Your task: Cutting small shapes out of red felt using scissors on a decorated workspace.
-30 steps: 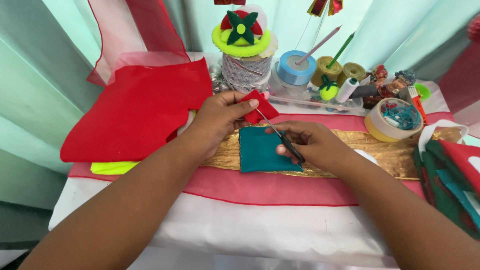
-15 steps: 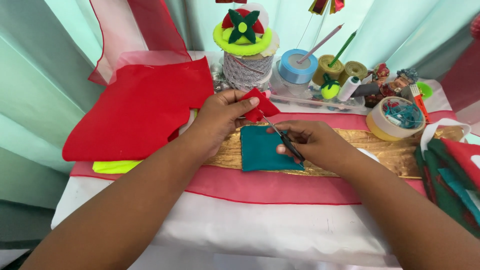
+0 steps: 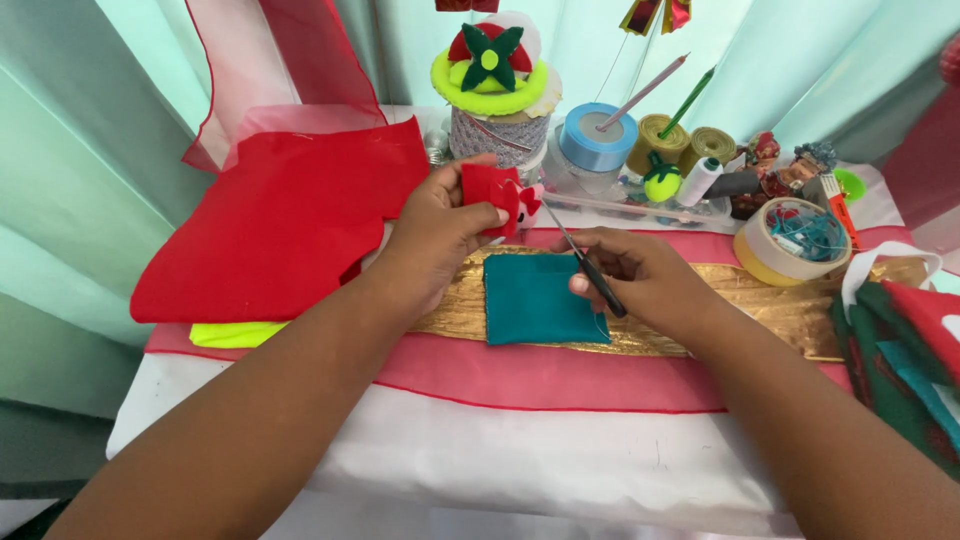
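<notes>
My left hand (image 3: 435, 235) pinches a small piece of red felt (image 3: 490, 192) between thumb and fingers, held up above the table. My right hand (image 3: 645, 280) grips a pair of small scissors (image 3: 585, 262) with dark handles; the thin blades point up and left toward the red piece. Under both hands lies a folded teal felt square (image 3: 535, 300) on a gold ribbon strip (image 3: 780, 310).
A large red felt sheet (image 3: 280, 230) over a yellow-green sheet (image 3: 235, 335) lies left. At the back stand a lace spool topped with felt flowers (image 3: 495, 95), a blue ribbon roll (image 3: 597, 135), pencils, thread and figurines. A tape roll (image 3: 790, 245) and fabric scraps (image 3: 905, 340) sit right.
My left hand has lifted the red piece slightly and turned it. The scissors' tips have come nearer to its edge.
</notes>
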